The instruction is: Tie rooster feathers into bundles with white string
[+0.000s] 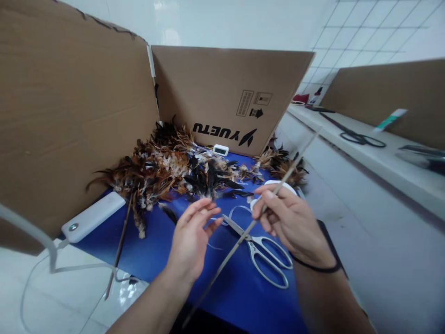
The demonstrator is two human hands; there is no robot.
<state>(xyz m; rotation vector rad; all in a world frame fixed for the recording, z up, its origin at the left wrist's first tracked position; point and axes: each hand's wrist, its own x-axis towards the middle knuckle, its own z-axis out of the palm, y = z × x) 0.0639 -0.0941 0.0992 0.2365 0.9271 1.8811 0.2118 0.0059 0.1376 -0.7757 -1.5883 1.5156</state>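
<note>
My right hand (283, 215) pinches a long thin stick (225, 260) that runs slantwise from the lower middle up to the right. My left hand (193, 232) is raised with curved fingers and thumb apart, and nothing shows between them. Under the stick, silver-handled scissors (271, 262) lie on the blue tabletop (229, 297). A thin white strip (239, 208) curls beside the scissors' blades. Beyond my hands spreads a heap of brown and black feathers (156, 167). One dark feather (169, 212) lies just past my left fingers.
Cardboard panels (222, 83) wall the back and left. A white box-shaped device (95, 215) with a cable and another stick (121, 246) are on the left. A small display (220, 150) stands behind the feathers. Black scissors (361, 138) lie on the right ledge.
</note>
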